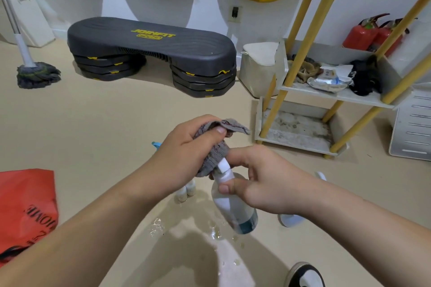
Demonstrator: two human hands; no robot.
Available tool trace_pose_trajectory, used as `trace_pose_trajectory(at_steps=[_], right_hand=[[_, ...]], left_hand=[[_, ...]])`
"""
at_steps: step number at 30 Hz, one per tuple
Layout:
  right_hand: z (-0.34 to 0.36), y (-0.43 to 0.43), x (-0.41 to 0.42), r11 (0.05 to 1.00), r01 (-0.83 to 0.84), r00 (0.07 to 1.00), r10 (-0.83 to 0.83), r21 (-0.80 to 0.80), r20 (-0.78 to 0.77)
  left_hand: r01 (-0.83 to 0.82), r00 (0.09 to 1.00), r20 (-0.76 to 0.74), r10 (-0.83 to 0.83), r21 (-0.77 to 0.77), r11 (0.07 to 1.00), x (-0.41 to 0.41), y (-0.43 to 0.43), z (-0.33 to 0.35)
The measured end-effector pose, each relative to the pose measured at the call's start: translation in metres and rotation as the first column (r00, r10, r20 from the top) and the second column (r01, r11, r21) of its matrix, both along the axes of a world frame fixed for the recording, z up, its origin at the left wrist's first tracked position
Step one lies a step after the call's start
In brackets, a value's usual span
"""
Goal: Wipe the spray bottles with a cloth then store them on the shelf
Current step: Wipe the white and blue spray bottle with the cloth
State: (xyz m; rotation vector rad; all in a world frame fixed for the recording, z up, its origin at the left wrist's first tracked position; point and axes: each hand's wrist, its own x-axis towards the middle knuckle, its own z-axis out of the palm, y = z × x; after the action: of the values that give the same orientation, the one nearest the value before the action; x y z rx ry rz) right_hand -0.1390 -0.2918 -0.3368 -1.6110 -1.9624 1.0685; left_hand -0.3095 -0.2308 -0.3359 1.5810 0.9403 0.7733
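My right hand [261, 182] grips a white spray bottle [235, 207] by its neck, held tilted above the floor. My left hand [184, 154] holds a grey cloth [217, 151] bunched against the bottle's white spray head. Behind my left hand stand two small white bottles [186, 191] on the floor, and a blue nozzle tip [156, 145] peeks out beside my wrist. The shelf [303, 140] with yellow posts stands to the right, its lowest tier bare and dirty.
Water drops [158, 226] lie on the beige floor below the bottle. A red bag [25, 212] is at left, a black step platform [151, 53] and a mop [35, 72] behind. The middle shelf tier holds wipes and rags [331, 79]. My shoe [305, 275] is at bottom right.
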Motion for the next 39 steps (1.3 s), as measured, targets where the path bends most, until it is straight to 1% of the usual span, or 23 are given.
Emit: trace_pose_trajectory(at_steps=[2, 5, 7, 10, 13, 15, 17, 19, 20, 21, 23, 24, 27, 30, 31, 33, 35, 37, 39], right_hand=[[0.002, -0.001, 0.002, 1.0, -0.016, 1.0, 0.016, -0.02, -0.006], [0.002, -0.001, 0.004, 0.999, 0.002, 0.99, -0.008, -0.039, -0.138], [0.001, 0.0, 0.002, 0.998, 0.022, 0.975, -0.036, -0.065, -0.221], [-0.004, 0.003, -0.001, 0.996, 0.054, 0.943, -0.076, -0.077, -0.323], [-0.01, 0.005, -0.007, 0.991, 0.103, 0.907, -0.128, -0.083, -0.402], [-0.014, 0.007, -0.013, 0.99, 0.129, 0.88, -0.144, -0.064, -0.453], [-0.018, 0.009, -0.018, 0.984, 0.163, 0.831, -0.174, -0.069, -0.528], [-0.021, 0.011, -0.021, 0.966, 0.225, 0.741, -0.255, -0.128, -0.621], [-0.022, 0.011, -0.021, 0.959, 0.24, 0.706, -0.278, -0.149, -0.652], [-0.023, 0.012, -0.022, 0.956, 0.255, 0.695, -0.285, -0.144, -0.66], [-0.024, 0.013, -0.025, 0.952, 0.298, 0.725, -0.277, -0.075, -0.631], [-0.024, 0.014, -0.027, 0.944, 0.327, 0.736, -0.281, -0.04, -0.615], [-0.024, 0.015, -0.029, 0.912, 0.41, 0.723, -0.324, 0.002, -0.61], [-0.021, 0.017, -0.022, 0.891, 0.451, 0.66, -0.373, -0.053, -0.652], [-0.019, 0.017, -0.019, 0.891, 0.451, 0.659, -0.37, -0.05, -0.655], [-0.016, 0.015, -0.014, 0.899, 0.437, 0.693, -0.351, -0.021, -0.63], [-0.014, 0.012, -0.012, 0.903, 0.43, 0.722, -0.351, -0.011, -0.596], [-0.012, 0.011, -0.009, 0.905, 0.425, 0.754, -0.356, -0.004, -0.552], [-0.01, 0.013, -0.004, 0.898, 0.439, 0.778, -0.364, 0.029, -0.511]], left_hand=[[0.012, 1.0, 0.004, -0.012, -0.056, 0.998, -0.002, 0.0, 0.004], [-0.016, 1.0, -0.01, 0.016, -0.05, 0.999, 0.0, -0.002, 0.009], [-0.079, 0.997, -0.026, 0.079, 0.003, 0.997, 0.002, -0.001, 0.011], [-0.179, 0.984, 0.0, 0.18, 0.111, 0.978, 0.004, -0.002, 0.012], [-0.226, 0.973, 0.02, 0.229, 0.261, 0.939, 0.005, -0.008, 0.018], [-0.278, 0.959, 0.036, 0.283, 0.331, 0.902, 0.006, -0.01, 0.019], [-0.342, 0.937, 0.066, 0.342, 0.362, 0.867, 0.008, -0.011, 0.019], [-0.39, 0.919, 0.093, 0.384, 0.369, 0.844, 0.011, -0.011, 0.022], [-0.409, 0.911, 0.107, 0.399, 0.365, 0.836, 0.012, -0.011, 0.024], [-0.428, 0.903, 0.124, 0.412, 0.355, 0.831, 0.013, -0.009, 0.025], [-0.481, 0.877, 0.167, 0.451, 0.302, 0.823, 0.015, -0.005, 0.025], [-0.513, 0.857, 0.195, 0.476, 0.251, 0.821, 0.016, -0.004, 0.024], [-0.562, 0.814, 0.243, 0.528, 0.096, 0.822, 0.019, -0.003, 0.019], [-0.54, 0.835, 0.204, 0.511, 0.12, 0.833, 0.022, -0.005, 0.016], [-0.534, 0.841, 0.19, 0.507, 0.134, 0.835, 0.022, -0.006, 0.014], [-0.516, 0.853, 0.164, 0.495, 0.138, 0.845, 0.021, -0.005, 0.01], [-0.491, 0.868, 0.137, 0.477, 0.106, 0.865, 0.019, -0.005, 0.004], [-0.471, 0.88, 0.1, 0.465, 0.038, 0.882, 0.017, -0.006, 0.0], [-0.474, 0.871, 0.123, 0.476, -0.046, 0.879, 0.011, -0.002, -0.001]])
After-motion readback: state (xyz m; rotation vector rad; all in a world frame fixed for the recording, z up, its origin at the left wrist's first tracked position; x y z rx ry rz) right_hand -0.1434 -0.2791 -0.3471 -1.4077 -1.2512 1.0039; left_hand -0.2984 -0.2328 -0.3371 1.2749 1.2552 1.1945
